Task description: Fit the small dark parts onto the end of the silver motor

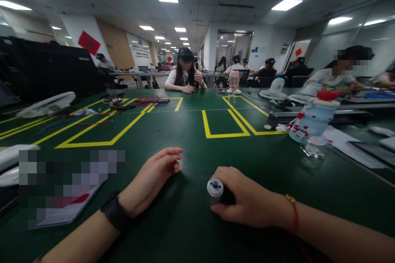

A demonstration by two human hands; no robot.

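Observation:
My right hand (243, 197) grips a small silver cylindrical motor (215, 189) between thumb and fingers. The motor stands upright on the green table (191, 222), its round end with a central shaft boss and small holes facing up. To the left, my left hand (157, 176) rests on its side on the tabletop, index finger stretched out and the other fingers loosely bent. Nothing shows in it, and a gap of bare table separates it from the motor. A black band is on my left wrist, a red cord on my right.
Yellow tape (226, 135) marks boxes on the table. Wires (151, 101) lie at the far left, near a white fan (46, 104). A blue bottle (314, 117) with a red lid stands right, beside a small clear packet (313, 150). A person (185, 72) sits opposite.

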